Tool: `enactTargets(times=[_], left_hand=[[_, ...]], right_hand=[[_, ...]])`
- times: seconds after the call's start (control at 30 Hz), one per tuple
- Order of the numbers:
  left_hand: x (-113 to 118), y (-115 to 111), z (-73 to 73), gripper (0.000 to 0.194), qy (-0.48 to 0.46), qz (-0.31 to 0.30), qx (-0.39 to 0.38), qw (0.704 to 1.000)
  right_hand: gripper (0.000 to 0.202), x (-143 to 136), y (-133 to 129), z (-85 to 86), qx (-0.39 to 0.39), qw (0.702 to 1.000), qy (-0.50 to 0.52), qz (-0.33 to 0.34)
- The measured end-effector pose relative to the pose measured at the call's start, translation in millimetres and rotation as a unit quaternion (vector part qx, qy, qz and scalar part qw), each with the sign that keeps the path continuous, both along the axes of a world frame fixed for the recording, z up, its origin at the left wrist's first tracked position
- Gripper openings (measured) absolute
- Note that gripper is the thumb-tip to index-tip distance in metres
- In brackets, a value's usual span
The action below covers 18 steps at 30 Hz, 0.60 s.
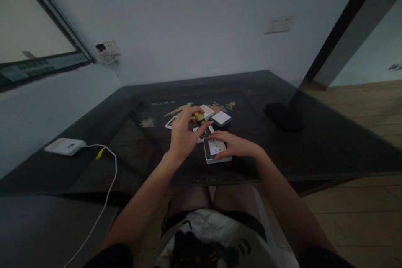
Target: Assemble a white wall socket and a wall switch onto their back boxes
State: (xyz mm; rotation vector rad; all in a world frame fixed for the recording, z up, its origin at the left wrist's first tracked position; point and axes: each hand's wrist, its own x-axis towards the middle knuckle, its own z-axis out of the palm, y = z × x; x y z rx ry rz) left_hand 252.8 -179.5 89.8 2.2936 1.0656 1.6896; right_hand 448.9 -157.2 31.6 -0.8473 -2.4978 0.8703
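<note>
Your shirt (191, 230) and bare thighs are closest, just below the near edge of the dark table (251, 165). Near that edge, at the middle, sits the socket (216, 146), lying face up in a white box (219, 161) with a dark lining. Your right hand (234, 144) reaches over it from the right, fingers at its far edge and thumb at its near edge, so they look clamped across it.

It should be light, stiff plastic, with a smooth face that would give fingertips little bite. Opposite edges are your best hold; keep pressure off the middle of the plate, and expect the box to slide easily on that glossy top.

Your left hand (185, 132) arches just beside, thumb and fingers spread around a yellow piece (199, 116). Whether they grip it, you can't tell from here. It is small and probably light; pinching its sides would suit. Behind it lie a white block (207, 111) and a pale plate (221, 117); treat their corners gently, since thin plastic may chip.
</note>
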Motion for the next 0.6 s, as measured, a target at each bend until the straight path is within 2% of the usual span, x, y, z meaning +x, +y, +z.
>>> enactTargets(times=[0.07, 0.17, 0.23, 0.3, 0.47, 0.53, 0.6], left_hand=[[-1, 2, 0.6, 0.024, -0.018, -0.02, -0.029, 0.999], [-5, 3, 3.0, 0.028, -0.037, -0.1, -0.104, 0.989], [-8, 3, 5.2, 0.028, -0.035, -0.125, -0.128, 0.983], [-10, 2, 7.0, 0.026, -0.027, -0.111, -0.124, 0.986], [-6, 3, 9.3, 0.02, -0.029, -0.019, -0.062, 0.997], [-3, 3, 11.2, 0.019, -0.026, -0.026, -0.07, 0.997], [-2, 1, 14.3, 0.024, -0.01, -0.081, -0.104, 0.991]], right_hand=[[0.07, 0, 0, 0.7, 0.001, 1.0, -0.001, 0.0], [0.074, 1, 0, -0.9, 0.004, 1.0, 0.001, -0.006], [0.077, 1, 0, -2.7, 0.004, 1.0, -0.001, -0.011], [0.077, 2, 0, -3.8, 0.005, 1.0, -0.005, -0.015], [0.078, 2, 1, -4.1, 0.009, 1.0, -0.02, -0.016], [0.078, 1, 2, -5.2, 0.012, 1.0, -0.021, -0.015], [0.079, 1, 4, -7.1, 0.012, 1.0, -0.022, -0.015]])
